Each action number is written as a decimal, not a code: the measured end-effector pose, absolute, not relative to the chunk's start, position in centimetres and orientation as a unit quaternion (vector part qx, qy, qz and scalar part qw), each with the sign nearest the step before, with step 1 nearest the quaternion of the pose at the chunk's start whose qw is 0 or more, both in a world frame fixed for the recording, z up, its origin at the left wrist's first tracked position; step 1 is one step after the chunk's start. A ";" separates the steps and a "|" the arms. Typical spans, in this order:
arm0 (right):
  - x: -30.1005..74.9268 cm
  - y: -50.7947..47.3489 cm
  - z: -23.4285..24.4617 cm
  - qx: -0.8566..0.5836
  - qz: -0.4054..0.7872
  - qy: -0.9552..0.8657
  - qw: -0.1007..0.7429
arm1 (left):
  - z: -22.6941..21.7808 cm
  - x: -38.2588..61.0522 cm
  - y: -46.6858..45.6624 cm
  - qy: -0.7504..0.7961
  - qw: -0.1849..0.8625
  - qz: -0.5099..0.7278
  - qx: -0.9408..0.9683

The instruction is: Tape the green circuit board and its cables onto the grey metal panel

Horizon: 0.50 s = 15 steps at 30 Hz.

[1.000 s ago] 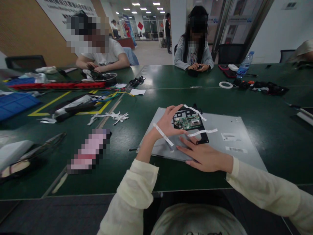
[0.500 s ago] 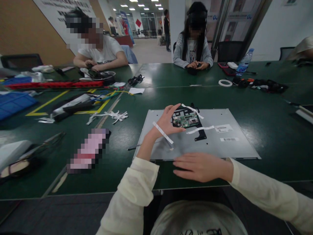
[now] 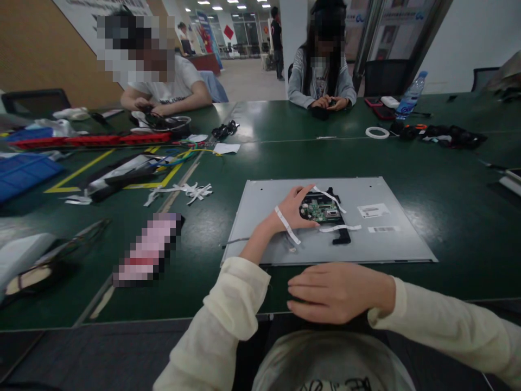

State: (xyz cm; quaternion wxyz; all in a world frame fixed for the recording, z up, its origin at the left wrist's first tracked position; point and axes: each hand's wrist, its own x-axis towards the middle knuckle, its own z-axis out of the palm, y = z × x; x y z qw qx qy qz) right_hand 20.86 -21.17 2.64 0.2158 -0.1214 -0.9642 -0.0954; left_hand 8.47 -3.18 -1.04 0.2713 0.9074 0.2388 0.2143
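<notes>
Head view: left hand (image 3: 295, 209) has its grip pinched on the left end of the little green circuit board (image 3: 322, 210), which sits on the grey metal panel (image 3: 260, 209), tape strip (image 3: 287, 225) stuck across the wrist, while the right hand (image 3: 337, 290) lies flat, grip open and empty, at the near edge of the table (image 3: 448, 179).

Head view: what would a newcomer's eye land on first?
The big grey metal panel lies flat on the green table, a small green circuit board at its middle gripped at its left edge by the left hand. White tape strips cross the board, one more clings to that wrist. The right hand rests palm down, open, at the table's near edge.
</notes>
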 end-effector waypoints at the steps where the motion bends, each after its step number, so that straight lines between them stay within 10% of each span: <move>1: 21.9 -20.6 3.3 -0.156 -0.092 -0.959 0.217 | -1.2 8.5 -3.2 0.241 0.268 0.214 0.908; 15: 36.9 -10.1 -5.2 -0.672 -0.017 -0.721 0.170 | -1.2 8.9 -3.4 0.282 0.237 0.153 0.917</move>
